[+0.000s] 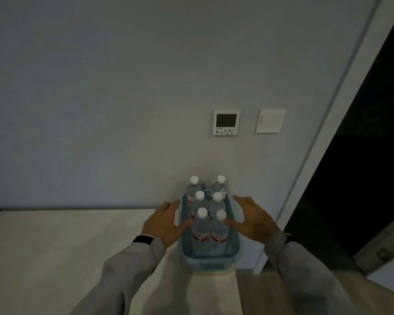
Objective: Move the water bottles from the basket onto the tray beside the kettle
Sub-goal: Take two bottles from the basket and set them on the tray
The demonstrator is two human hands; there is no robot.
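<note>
A blue plastic basket [208, 261] stands at the right end of a pale counter, against the wall. Several clear water bottles [200, 233] with white caps and red labels stand upright in it, in two rows. My left hand [163, 225] is spread flat against the basket's left side, its thumb near the front-left bottle. On the other side my right hand [251, 218] is spread too, its thumb close to the front-right bottle [219, 233]. Neither hand closes around anything. No tray or kettle is in view.
The pale counter [66, 246] stretches left from the basket. On the grey wall above hang a thermostat panel [226, 122] and a light switch [271, 120]. A white door frame [323, 133] and a dark doorway [362, 178] lie to the right.
</note>
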